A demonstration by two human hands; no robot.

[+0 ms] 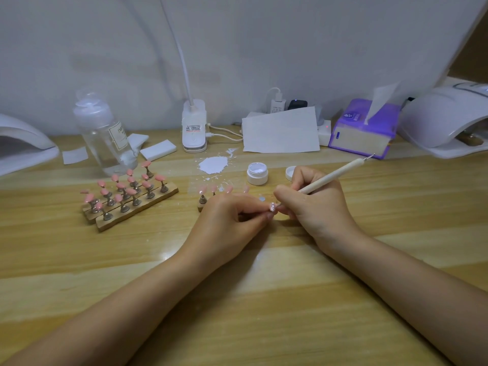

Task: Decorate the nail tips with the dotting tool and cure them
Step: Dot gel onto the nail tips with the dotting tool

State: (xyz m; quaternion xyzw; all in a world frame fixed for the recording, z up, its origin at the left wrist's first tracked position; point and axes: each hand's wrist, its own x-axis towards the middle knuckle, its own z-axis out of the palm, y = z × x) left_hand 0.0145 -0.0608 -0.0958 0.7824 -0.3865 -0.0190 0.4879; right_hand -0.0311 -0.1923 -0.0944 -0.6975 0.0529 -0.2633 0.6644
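Pink nail tip (272,207) at table centre, pinched in left hand (229,215); right hand (314,199) grips dotting tool (330,178) on it. Plain pink tips (126,190) at 10 o'clock undecorated; curing pending.

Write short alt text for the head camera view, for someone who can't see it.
Left hand pinches a decorated nail tip while the right hand works it with a dotting tool. Racks of pink nail tips stand left on the wooden table.

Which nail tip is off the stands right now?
The nail tip pinched in the left hand, decorated with white dots; the others are plain pink on stands.
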